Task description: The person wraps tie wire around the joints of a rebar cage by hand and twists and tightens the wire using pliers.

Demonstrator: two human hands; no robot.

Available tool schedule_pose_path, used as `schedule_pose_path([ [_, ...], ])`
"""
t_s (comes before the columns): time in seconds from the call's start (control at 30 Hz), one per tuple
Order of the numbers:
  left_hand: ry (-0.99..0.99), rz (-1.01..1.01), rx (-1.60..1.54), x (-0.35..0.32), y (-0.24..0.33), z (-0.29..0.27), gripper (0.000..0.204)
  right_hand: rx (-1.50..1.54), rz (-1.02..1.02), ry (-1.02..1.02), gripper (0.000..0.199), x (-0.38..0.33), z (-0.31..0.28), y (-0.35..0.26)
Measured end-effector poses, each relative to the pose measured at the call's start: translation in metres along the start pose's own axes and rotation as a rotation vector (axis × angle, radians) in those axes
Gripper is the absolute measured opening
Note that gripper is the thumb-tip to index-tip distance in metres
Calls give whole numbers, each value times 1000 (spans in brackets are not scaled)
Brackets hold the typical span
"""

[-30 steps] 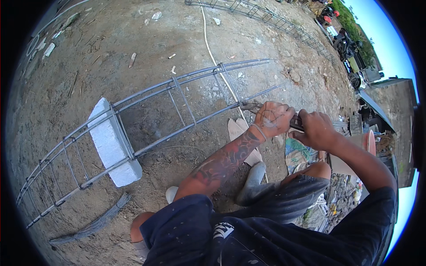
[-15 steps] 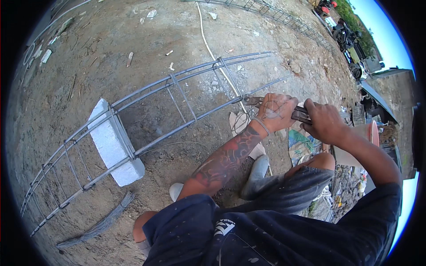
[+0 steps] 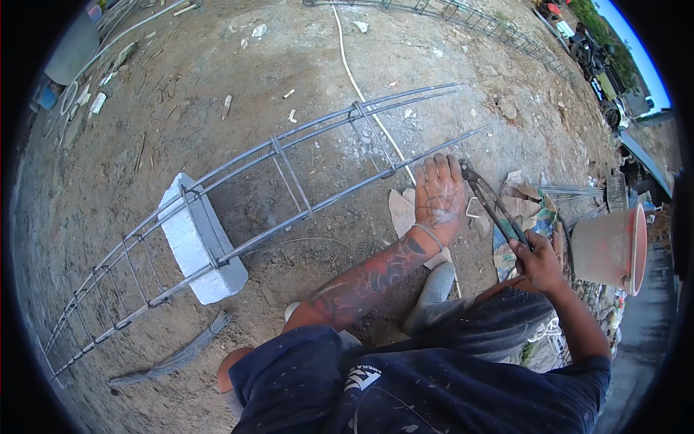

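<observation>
My left hand [image 3: 439, 195] lies with its fingers stretched out, its fingertips at the near bar of a long steel rebar cage [image 3: 293, 177], close to the cage's right end. To its right, my right hand [image 3: 538, 262] grips the handles of dark metal pincers [image 3: 499, 206]. The pincers' jaws are beside my left fingertips, apart from the cage's tied joint. Toward its left part the cage rests on a white block [image 3: 194, 242]. Whether anything lies under my left palm is hidden.
A bundle of tie wire [image 3: 173, 358] lies on the dirt at the lower left. A bucket [image 3: 607, 246] with a reddish rim stands at the right. A pale hose [image 3: 347, 61] runs under the cage, and another rebar cage [image 3: 470, 25] lies at the back.
The pincers have come away from the cage joint and swung right and down with my right hand. My left hand, formerly closed near the pincers, has straightened its fingers.
</observation>
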State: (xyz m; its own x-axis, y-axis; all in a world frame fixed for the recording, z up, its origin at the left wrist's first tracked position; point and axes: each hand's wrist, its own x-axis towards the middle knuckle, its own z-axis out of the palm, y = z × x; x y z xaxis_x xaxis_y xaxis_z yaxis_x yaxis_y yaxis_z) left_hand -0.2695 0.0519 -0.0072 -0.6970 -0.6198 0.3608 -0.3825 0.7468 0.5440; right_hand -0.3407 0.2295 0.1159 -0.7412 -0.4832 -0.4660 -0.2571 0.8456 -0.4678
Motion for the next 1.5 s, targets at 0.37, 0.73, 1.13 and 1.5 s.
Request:
schedule_pose_path([
  [0.37,-219,-47,46,59,-64,-74,41,677,-189,-479,23,53,-3,11],
  [0.73,-20,-8,341,75,-148,-121,35,935,-266,-1016,37,71,58,-64],
  [1.13,-76,-9,36,77,-165,-123,43,876,-238,-933,48,48,64,-86],
  [1.5,160,-7,101,94,-159,-123,37,101,-324,-239,34,15,-28,-113],
])
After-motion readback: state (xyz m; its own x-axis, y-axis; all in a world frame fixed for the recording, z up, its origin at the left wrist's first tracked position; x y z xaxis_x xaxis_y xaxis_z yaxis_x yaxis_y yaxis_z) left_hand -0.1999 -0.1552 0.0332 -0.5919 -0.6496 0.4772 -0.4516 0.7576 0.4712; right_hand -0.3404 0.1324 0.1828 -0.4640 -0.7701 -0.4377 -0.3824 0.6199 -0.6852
